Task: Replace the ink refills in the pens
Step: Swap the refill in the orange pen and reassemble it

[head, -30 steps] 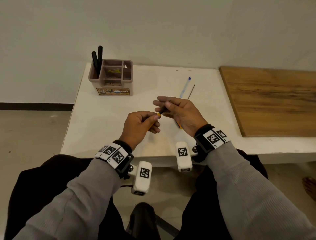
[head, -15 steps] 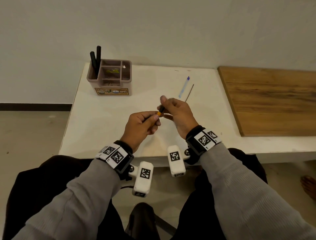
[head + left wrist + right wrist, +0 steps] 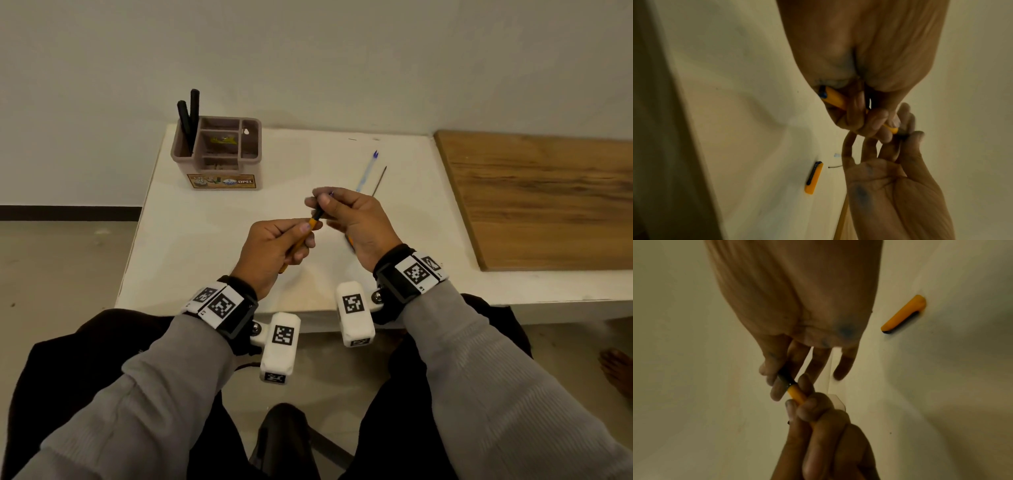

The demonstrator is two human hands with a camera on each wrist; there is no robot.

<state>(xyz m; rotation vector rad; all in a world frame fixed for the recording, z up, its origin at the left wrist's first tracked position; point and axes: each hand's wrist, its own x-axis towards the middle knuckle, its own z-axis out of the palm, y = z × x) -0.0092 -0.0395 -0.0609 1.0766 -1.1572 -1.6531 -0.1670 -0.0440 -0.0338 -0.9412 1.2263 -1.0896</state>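
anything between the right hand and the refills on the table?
Nothing visible. The refills lie bare on the table just beyond the right hand. But that hand pinches the black tip of the pen that the left hand grips.

Dim, warm-tinted light all round, nothing blown out and no glare.

Head view was the cleanest of the three: soft, even light, with faint shadows on the white table (image 3: 191, 240) under the hands and a darker patch below its front edge. Straight lines bowed toward the edges (wide-angle lens doing its thing), and the right hand (image 3: 352, 219) was a bit smeared at the fingertips. Both wrist views were darker, yellowish and grainy; the near palms filled the top and were soft, out of focus. The orange pen cap (image 3: 904, 314) cast a thin dark shadow, and broad soft shadows crossed the tabletop in those views.
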